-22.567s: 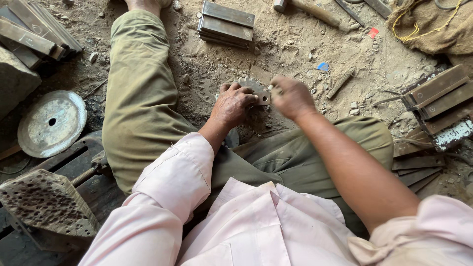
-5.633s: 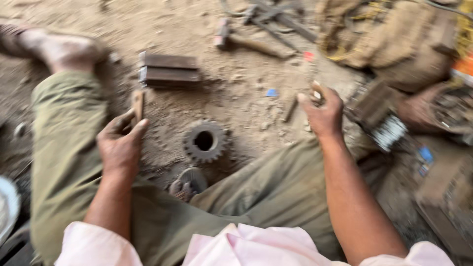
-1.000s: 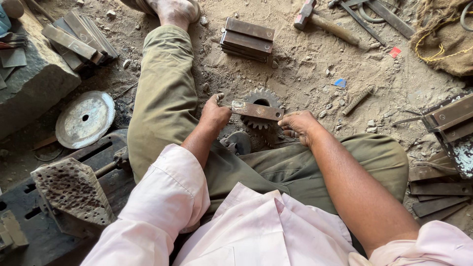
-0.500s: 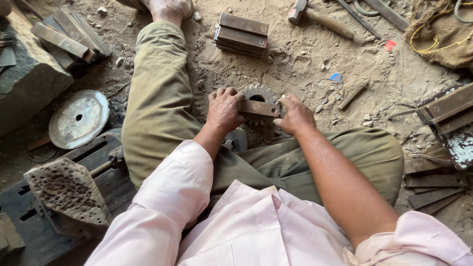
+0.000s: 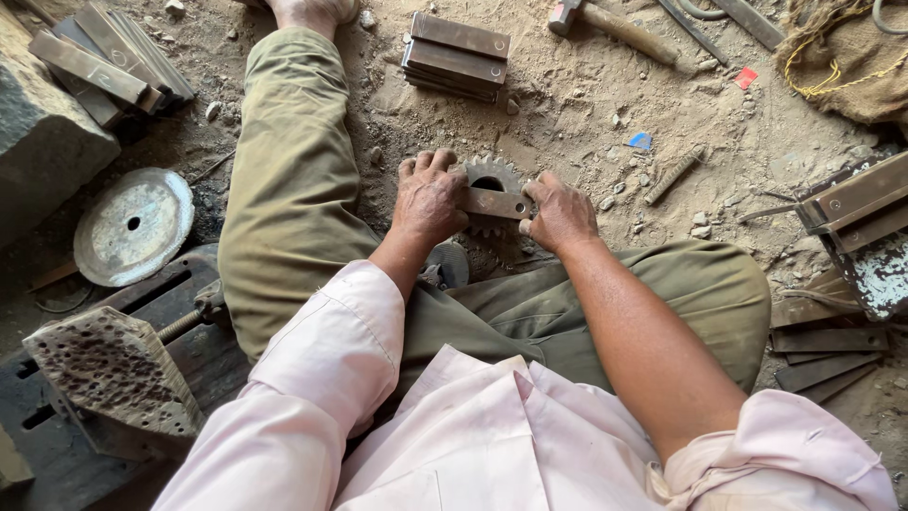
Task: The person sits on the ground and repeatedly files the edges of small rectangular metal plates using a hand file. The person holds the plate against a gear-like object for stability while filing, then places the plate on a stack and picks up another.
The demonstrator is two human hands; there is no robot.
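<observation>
I sit on a sandy floor with my legs folded. A rusty toothed gear (image 5: 492,176) lies flat on the ground between my knees. A flat metal bar (image 5: 496,202) with small holes lies across the gear. My left hand (image 5: 427,197) grips the bar's left end and covers the gear's left side. My right hand (image 5: 560,214) holds the bar's right end with thumb and fingers. A smaller dark round part (image 5: 448,263) sits just under my left wrist, mostly hidden.
A stack of metal bars (image 5: 456,55) lies ahead of the gear, a hammer (image 5: 613,25) beyond it. A round metal disc (image 5: 132,225) and a stone block (image 5: 43,142) lie left, a pitted metal block (image 5: 112,377) near left. More flat bars (image 5: 851,201) and sacking (image 5: 851,57) lie right.
Both hands have closed in on the bar across the gear; the left hand has slid further over the gear's left side. The view has shifted slightly.
</observation>
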